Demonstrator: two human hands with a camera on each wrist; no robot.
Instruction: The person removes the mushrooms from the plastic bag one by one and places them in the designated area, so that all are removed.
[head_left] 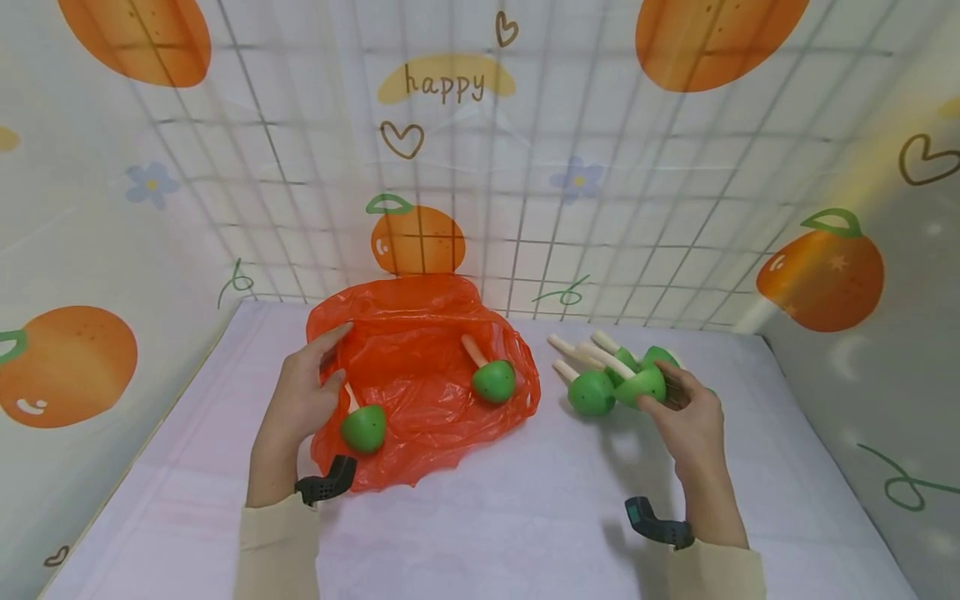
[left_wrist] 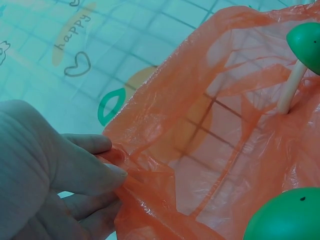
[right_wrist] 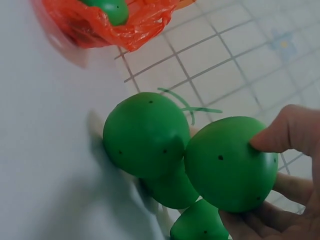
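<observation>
Green mushroom piece (head_left: 642, 388), pale-stemmed, at the right of the table (head_left: 487, 533), pinched at its dome between thumb and fingers of the right hand (head_left: 692, 412).

Head view: several like pieces (head_left: 592, 393) bunched close around it; their domes and stems lie on the side toward the bag. Patterned sheet (head_left: 450, 167) behind, printed with oranges and grid lines. Dark band (head_left: 327, 481) at the left wrist, another dark band (head_left: 660, 523) at the right. Held piece: dome toward the right hand, stem slanting left and toward the back. Red plastic bag (head_left: 427, 400) at left-centre, mouth facing the wearer; two pieces within, one at right (head_left: 493, 382), stem to back and left, one at near left (head_left: 364, 429), stem partly behind the left hand (head_left: 303, 396).

Left wrist view: thumb and fingers pinch the bag's rim. Both bagged domes in sight, one cut off by the frame.

Right wrist view: held dome overlaps neighbouring domes; contact cannot be told. Its stem is hidden. Bag mouth beyond, green dome inside.
</observation>
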